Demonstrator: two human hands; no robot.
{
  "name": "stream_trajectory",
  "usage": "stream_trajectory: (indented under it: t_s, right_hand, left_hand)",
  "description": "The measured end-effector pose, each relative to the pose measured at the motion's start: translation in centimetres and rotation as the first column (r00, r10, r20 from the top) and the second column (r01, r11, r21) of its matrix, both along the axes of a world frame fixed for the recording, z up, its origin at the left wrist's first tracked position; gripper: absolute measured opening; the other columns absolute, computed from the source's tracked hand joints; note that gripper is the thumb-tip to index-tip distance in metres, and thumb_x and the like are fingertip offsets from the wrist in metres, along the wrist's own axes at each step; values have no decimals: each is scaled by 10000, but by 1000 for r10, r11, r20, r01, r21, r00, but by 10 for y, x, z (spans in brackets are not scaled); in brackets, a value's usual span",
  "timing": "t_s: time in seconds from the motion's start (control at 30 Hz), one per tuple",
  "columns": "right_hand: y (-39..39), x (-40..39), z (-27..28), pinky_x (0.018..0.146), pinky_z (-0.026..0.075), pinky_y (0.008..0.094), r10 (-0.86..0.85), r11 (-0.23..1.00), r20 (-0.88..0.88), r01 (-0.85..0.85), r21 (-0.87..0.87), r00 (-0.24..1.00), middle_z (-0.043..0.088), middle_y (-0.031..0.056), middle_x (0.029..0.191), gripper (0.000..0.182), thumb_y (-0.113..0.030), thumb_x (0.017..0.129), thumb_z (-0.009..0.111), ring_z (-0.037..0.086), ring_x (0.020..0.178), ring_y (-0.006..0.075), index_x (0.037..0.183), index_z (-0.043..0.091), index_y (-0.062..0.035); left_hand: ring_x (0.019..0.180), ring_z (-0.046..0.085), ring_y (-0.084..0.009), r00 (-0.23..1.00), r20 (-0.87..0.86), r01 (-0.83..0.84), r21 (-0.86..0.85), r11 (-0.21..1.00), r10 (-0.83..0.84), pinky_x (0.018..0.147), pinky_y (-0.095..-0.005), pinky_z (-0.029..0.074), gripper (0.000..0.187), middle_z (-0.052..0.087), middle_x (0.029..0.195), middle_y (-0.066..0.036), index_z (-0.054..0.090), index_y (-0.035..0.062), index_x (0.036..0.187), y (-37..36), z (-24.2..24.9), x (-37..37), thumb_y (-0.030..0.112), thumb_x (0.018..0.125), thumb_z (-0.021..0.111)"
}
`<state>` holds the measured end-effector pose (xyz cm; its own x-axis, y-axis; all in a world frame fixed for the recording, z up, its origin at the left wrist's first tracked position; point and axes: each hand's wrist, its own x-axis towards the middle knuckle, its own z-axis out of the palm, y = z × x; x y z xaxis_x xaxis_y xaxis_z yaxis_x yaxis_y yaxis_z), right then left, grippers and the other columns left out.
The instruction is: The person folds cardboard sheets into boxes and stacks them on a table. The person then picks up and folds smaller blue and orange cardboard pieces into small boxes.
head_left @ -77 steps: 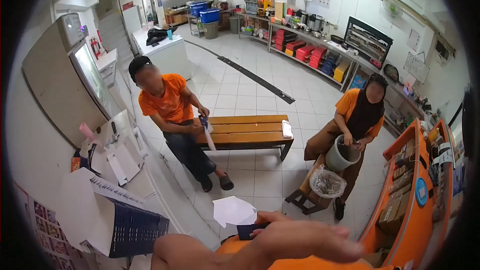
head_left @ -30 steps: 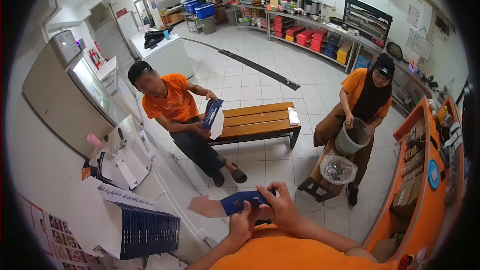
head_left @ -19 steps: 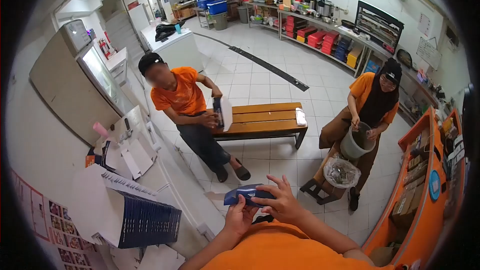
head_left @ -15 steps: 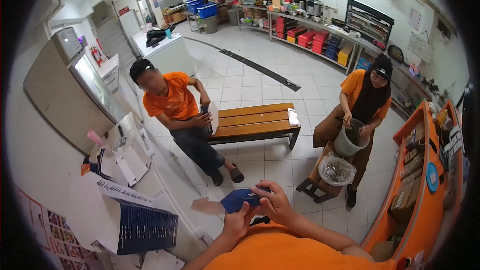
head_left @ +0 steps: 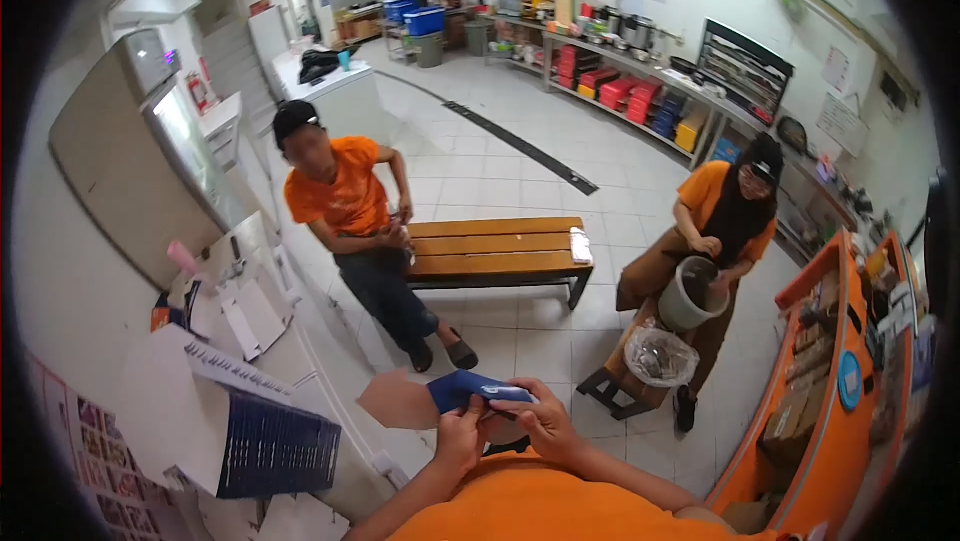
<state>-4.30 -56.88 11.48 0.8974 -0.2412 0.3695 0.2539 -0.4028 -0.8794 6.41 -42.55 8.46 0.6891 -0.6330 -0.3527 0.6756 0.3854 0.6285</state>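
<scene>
A blue cardboard piece with a brown flap (head_left: 465, 391) is held in front of my body, partly folded. Its brown flap sticks out to the left. My left hand (head_left: 461, 438) grips its lower edge with the thumb on top. My right hand (head_left: 545, 423) pinches the right end, fingers bent over the blue surface. Fingers hide part of the folds. To the left, a stack of blue-edged cardboard pieces (head_left: 277, 448) stands on the white counter (head_left: 335, 381), nearest to my left hand.
Ahead, a person in an orange shirt (head_left: 340, 186) sits on a wooden bench (head_left: 490, 246). At right, another person holds a white bucket (head_left: 688, 296) beside a plastic-lined container (head_left: 662, 353) on a second bench. Orange shelving (head_left: 835, 341) lines the right side.
The brown flap has swung further out to the left and the blue cardboard has turned in my hands. My right hand has moved slightly lower. The seated person's hands have shifted.
</scene>
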Motion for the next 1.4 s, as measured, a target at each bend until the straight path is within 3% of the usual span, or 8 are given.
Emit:
stream_trajectory:
  t_s: [0.2,0.4,0.6,0.73,0.83,0.93,1.13,1.4]
  right_hand:
    - [7,3,3,939,477,451,-172,863,141,218,-456,975,565,236,1289,455,-481,1036,518,574,1127,380,1298,715,-166]
    - [13,10,-15,971,426,498,-317,910,134,341,-235,939,522,253,1283,409,-235,984,620,545,1109,411,1381,636,-138]
    - [24,18,-5,1004,396,547,-313,779,33,276,-562,949,457,277,1347,565,-152,886,707,472,1228,472,1427,566,-69]
    - [-1,4,-9,865,520,417,-141,901,-53,106,-420,989,569,224,1287,682,-145,901,738,629,1065,359,1513,444,-85]
    - [-19,1,33,675,546,356,-167,927,-325,36,-373,931,691,154,943,599,-153,939,728,689,740,273,1471,463,-85]
    - [-26,-4,15,590,521,319,-88,979,-587,-38,-200,805,662,100,659,429,-156,964,716,674,591,207,1323,513,-36]
    - [-5,-3,-14,540,479,269,-80,864,-213,174,473,974,660,29,742,236,-137,971,701,605,603,91,1126,564,-22]
    - [-21,12,5,540,423,274,9,1000,-384,-9,0,923,588,34,660,312,-167,875,801,522,579,98,1141,686,-52]
  left_hand:
    - [1055,684,-238,999,43,-27,22,999,26,901,-389,591,195,688,1134,-87,635,49,1180,-1,1,-8,184,1069,550]
    - [1139,658,-236,997,28,73,-113,991,-70,977,-393,552,268,644,1227,-103,530,64,1324,-4,24,-26,154,1072,542]
    - [1012,675,-198,986,167,-17,-19,1000,20,923,-356,547,272,663,1171,-77,523,63,1321,-11,-12,-11,79,1050,538]
    - [811,634,-85,932,324,-223,150,963,165,706,-274,521,153,693,915,-30,617,46,1166,9,6,16,122,1045,561]
    - [760,648,-121,513,600,99,669,737,-614,709,-294,510,191,713,844,-115,645,4,1110,45,40,31,149,1020,558]
    - [748,665,-161,417,668,174,607,776,-616,708,-315,514,190,721,887,-155,652,15,1106,56,52,18,147,1010,554]
    - [633,701,-234,616,667,-103,595,797,-419,653,-330,523,486,701,669,-123,483,74,1396,57,59,4,108,927,607]
    - [600,649,-137,548,772,-123,454,882,-321,667,-271,493,666,677,652,-81,378,85,1489,40,71,-14,40,886,657]
